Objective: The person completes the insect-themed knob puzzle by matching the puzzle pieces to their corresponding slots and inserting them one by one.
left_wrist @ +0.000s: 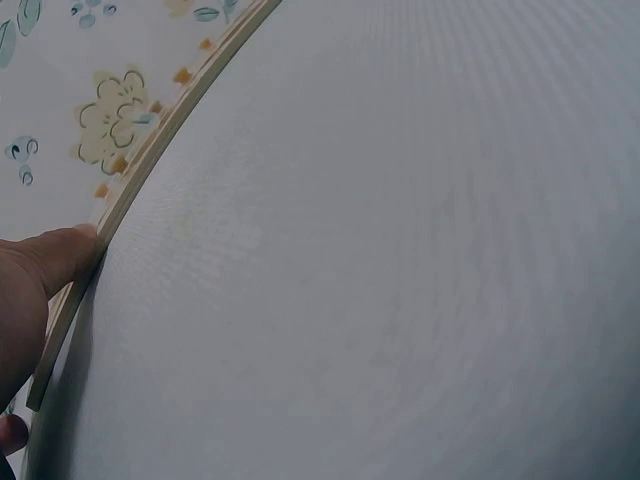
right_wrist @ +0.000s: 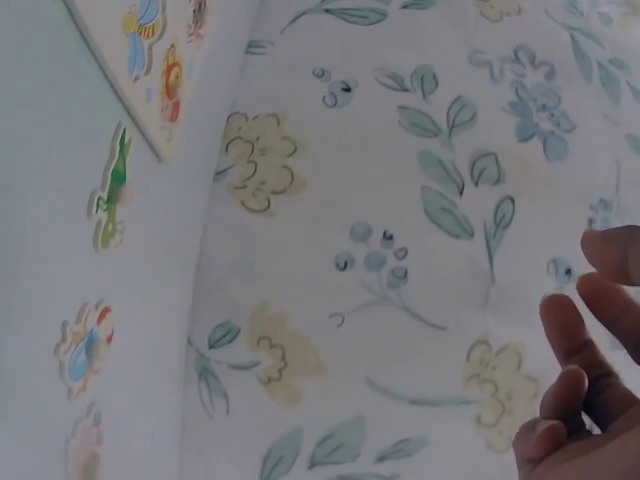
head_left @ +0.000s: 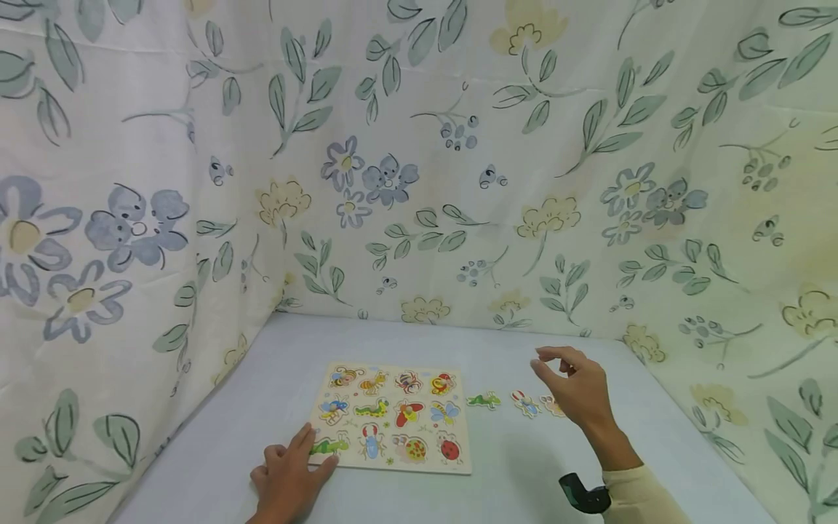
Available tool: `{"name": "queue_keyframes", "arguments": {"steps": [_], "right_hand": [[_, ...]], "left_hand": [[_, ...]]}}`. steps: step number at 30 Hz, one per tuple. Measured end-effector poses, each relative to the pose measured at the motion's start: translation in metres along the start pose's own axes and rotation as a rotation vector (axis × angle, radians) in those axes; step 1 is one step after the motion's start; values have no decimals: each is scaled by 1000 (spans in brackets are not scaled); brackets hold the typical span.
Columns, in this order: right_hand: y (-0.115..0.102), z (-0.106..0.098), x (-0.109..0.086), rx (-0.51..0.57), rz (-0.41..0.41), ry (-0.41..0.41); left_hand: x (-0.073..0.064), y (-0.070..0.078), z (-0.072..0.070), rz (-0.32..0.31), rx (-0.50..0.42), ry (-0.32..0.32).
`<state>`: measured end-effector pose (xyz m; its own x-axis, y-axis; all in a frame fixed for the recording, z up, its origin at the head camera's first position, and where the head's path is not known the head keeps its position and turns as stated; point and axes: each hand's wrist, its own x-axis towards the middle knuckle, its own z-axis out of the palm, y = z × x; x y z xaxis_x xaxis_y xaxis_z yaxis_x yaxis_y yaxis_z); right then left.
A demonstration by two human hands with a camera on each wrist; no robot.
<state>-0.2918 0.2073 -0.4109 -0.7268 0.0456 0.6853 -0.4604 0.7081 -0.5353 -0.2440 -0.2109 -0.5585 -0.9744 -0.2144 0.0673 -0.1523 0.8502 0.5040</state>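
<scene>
A wooden insect puzzle board [head_left: 390, 389] lies flat on the table. My left hand [head_left: 290, 473] touches its near left corner, with the thumb at the front edge and a finger along the left side. In the left wrist view the thumb [left_wrist: 65, 258] meets the board's rim [left_wrist: 150, 165]. My right hand [head_left: 579, 386] is raised over the table, thumb and fingers bent with a gap between them and nothing held. Right of the board lie a green insect piece [head_left: 484, 400], a blue beetle piece [head_left: 524, 403] and a pale piece [head_left: 552, 406], partly hidden by that hand.
A white table [head_left: 419, 338] bears the board and loose pieces. Floral cloth [head_left: 432, 240] hangs behind it and along both sides. A dark curved object [head_left: 585, 496] sits at the right wrist.
</scene>
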Motion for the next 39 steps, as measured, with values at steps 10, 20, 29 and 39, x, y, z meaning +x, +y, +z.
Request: {"name": "queue_keyframes", "arguments": {"steps": [10, 20, 29, 39], "right_hand": [[44, -33, -22, 44, 189, 24], [92, -49, -36, 208, 400, 51], [134, -52, -53, 317, 776, 27], [170, -48, -76, 98, 832, -62]], "left_hand": [[1, -1, 0, -5, 4, -4], [0, 1, -2, -7, 3, 1], [1, 1, -3, 2, -6, 4], [0, 3, -3, 0, 0, 0]]}}
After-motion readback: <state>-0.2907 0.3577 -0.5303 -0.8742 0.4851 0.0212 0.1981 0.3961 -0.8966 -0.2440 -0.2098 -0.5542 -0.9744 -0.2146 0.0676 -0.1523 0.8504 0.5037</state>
